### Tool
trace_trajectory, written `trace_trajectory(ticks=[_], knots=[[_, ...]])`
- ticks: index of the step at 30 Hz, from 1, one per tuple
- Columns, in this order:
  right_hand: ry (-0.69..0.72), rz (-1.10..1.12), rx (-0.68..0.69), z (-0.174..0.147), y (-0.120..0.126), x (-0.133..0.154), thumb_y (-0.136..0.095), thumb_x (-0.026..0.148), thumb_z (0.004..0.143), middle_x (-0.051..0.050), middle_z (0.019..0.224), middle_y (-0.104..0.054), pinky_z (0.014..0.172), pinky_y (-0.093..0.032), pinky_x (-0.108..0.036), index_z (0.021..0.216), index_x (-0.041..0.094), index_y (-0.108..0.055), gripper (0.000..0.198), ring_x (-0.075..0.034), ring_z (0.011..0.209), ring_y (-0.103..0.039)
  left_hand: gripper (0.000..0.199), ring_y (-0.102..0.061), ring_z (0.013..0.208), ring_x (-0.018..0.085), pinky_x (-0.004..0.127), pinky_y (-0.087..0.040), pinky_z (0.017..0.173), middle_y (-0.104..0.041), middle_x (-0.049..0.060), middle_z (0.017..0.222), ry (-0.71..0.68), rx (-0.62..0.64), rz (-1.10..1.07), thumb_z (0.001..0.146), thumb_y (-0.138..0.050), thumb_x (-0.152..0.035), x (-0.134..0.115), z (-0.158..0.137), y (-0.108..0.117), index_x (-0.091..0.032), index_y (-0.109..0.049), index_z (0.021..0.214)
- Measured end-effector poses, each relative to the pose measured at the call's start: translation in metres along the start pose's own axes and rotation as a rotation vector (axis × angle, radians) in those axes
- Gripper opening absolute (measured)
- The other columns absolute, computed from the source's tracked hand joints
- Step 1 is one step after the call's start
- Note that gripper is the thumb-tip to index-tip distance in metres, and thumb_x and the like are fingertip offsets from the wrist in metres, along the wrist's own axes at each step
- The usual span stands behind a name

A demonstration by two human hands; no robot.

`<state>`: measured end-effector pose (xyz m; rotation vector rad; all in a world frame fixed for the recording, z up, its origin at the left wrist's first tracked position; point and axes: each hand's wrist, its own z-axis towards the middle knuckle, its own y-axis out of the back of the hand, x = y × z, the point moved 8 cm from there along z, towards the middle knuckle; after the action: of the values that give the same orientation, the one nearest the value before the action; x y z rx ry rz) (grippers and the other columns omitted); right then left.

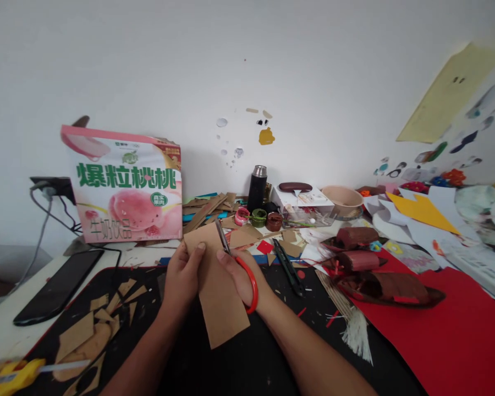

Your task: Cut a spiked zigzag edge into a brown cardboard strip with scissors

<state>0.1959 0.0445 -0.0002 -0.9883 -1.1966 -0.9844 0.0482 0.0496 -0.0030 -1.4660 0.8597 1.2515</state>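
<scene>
I log cardboard scraps [76, 336] cut at near left; left hand [183, 272] pinches a cardboard piece [220, 300], apparently uncut across, right hand [245, 280] grips orange-handled scissors [254, 286] beside it.

Dim, diffuse light greys the wall [148, 71]; shadows fall soft; the view's edges stretch and blur.

Red scissors [254, 283]: handle partly hidden by right hand [242, 276].
Yellow tool [14, 377]: cut off at left edge, blurred.
Red sheet [449, 330]: runs past right edge.
</scene>
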Motion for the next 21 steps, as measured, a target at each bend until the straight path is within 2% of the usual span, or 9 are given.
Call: trace_trajectory(ticks=[3, 6, 10, 21], knots=[[-0.04, 0.122, -0.005, 0.004, 0.005, -0.002, -0.066, 0.076, 0.088, 0.001, 0.063, -0.059, 0.054, -0.04, -0.025, 0.08, 0.018, -0.063, 0.059, -0.015, 0.057, -0.052, 0.051, -0.076, 0.08, 0.026, 0.031, -0.059, 0.069, -0.078, 0.005, 0.086, 0.0, -0.073, -0.064, 0.07, -0.084, -0.052, 0.0, 0.004, 0.008, -0.019, -0.07, 0.107], [-0.089, 0.127, -0.009, 0.006, 0.009, -0.007, -0.063, 0.082, 0.086, 0.006, 0.043, -0.048, 0.04, -0.032, -0.024, 0.077, 0.021, -0.057, 0.062, -0.012, 0.037, -0.039, 0.047, -0.071, 0.063, 0.02, 0.027, -0.055, 0.057, -0.077, 0.002, 0.08, 0.005, -0.124, -0.104, 0.07, -0.084, -0.048, 0.0, 0.01, 0.016, -0.02, -0.07, 0.106], [-0.119, 0.156, 0.077, 0.007, 0.001, -0.011, -0.07, 0.083, 0.079, 0.008, 0.043, -0.049, 0.036, -0.036, -0.023, 0.083, 0.021, -0.058, 0.063, -0.011, 0.034, -0.042, 0.044, -0.065, 0.051, 0.016, 0.024, -0.05, 0.049, -0.074, 0.0, 0.073, 0.034, -0.114, -0.142, 0.067, -0.084, -0.045, 0.0, 0.014, 0.018, -0.02, -0.07, 0.101], [-0.107, 0.032, 0.077, 0.007, 0.0, -0.017, -0.076, 0.074, 0.08, 0.01, 0.044, -0.051, 0.035, -0.036, -0.021, 0.086, 0.023, -0.055, 0.055, -0.011, 0.034, -0.043, 0.046, -0.075, 0.067, 0.024, 0.028, -0.058, 0.059, -0.076, 0.003, 0.074, 0.052, -0.105, -0.191, 0.066, -0.086, -0.044, -0.005, 0.013, 0.017, -0.018, -0.073, 0.102]])
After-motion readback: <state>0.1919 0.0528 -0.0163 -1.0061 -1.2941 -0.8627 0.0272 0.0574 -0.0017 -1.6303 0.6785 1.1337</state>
